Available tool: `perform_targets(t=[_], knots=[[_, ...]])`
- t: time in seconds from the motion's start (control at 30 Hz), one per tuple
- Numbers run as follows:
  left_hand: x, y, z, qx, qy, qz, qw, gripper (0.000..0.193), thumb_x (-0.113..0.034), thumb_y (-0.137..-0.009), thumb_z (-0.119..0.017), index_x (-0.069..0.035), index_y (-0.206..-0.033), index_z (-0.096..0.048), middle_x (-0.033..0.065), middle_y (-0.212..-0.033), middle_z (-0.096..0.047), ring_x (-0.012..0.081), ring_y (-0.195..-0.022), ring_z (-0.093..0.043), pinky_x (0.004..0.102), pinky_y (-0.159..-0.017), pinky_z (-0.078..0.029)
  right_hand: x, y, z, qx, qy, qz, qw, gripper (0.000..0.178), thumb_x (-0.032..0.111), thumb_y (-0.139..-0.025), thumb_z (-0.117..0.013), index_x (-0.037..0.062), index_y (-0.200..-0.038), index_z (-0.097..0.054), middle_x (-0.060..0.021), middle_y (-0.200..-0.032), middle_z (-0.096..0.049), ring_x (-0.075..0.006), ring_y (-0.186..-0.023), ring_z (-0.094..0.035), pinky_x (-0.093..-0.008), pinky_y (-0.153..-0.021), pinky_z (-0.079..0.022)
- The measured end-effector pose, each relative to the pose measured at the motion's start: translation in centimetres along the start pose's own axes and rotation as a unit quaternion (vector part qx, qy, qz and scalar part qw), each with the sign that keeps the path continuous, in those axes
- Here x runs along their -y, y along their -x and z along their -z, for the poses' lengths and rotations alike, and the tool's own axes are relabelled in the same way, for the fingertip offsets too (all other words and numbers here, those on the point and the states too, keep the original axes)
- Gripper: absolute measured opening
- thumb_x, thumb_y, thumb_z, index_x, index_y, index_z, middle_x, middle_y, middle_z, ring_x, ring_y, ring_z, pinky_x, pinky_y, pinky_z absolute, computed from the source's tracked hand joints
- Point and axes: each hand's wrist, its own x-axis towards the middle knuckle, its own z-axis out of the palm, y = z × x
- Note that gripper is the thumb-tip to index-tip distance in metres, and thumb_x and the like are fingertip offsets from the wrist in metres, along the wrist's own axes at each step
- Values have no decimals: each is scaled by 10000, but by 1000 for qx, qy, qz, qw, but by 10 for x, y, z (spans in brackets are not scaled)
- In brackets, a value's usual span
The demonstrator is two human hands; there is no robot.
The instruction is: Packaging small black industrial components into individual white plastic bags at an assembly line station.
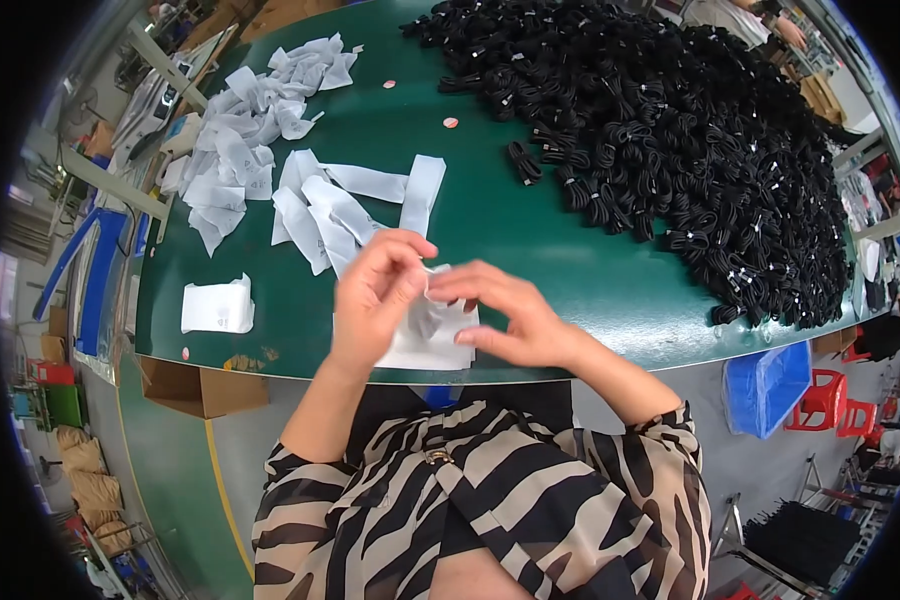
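Near the table's front edge, my left hand [378, 300] is closed, thumb and fingers pinching the upper edge of a white plastic bag [428, 318]. My right hand [510, 312] reaches in from the right, its bent fingertips at the bag's top and its thumb held apart from them. Under both hands lies a flat stack of white bags [410, 358]. Just beyond are several loose filled white bags [338, 215], some overlapping. My fingers partly hide the bag's opening; I cannot make out what is inside.
A large heap of coiled black cables [660, 130] covers the right of the green table [370, 120]; one coil [523, 163] lies apart. More white bags [240, 140] pile up at far left, and a white bundle [218, 306] sits near left. A blue bin [767, 388] stands below right.
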Motion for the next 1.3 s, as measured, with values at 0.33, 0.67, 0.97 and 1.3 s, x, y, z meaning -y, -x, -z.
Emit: perform_targets(t=[0.33, 0.67, 0.97, 1.3], knots=[[17, -30, 71, -256, -366, -144, 883, 156, -86, -966, -612, -4, -1098, -606, 45, -1038, -646, 124, -838, -574, 251, -759, -454, -131, -34, 86, -163, 559, -102, 806, 342, 201, -872, -728, 53, -1159, -616, -196, -1162, -566, -331, -820, -667, -431, -680, -554], [63, 62, -3, 147, -384, -85, 908, 145, -12, -837, -710, -34, -962, -640, 89, -894, -592, 246, -802, -593, 319, -680, -477, -91, 6, 53, -142, 69, -351, 923, 227, 96, -921, -648, -13, -1096, -555, -77, -912, -631, -141, -633, -624, -278, -551, -494], [63, 66, -8, 72, -281, 70, 954, 82, 5, -869, -678, 3, -920, -614, 74, -855, -610, 188, -744, -578, 295, -642, -467, -16, 91, -6, -99, 118, -251, 956, 244, -27, -858, -670, -19, -1088, -591, -60, -955, -639, -98, -725, -607, -232, -631, -493], [52, 65, -17, 85, -222, 53, 970, 70, 25, -875, -658, -18, -900, -609, 71, -916, -635, 180, -780, -579, 278, -669, -462, -10, 88, -7, -58, -137, -447, 882, 263, 0, -817, -718, 4, -1064, -626, -68, -895, -624, -89, -590, -540, -243, -564, -462]])
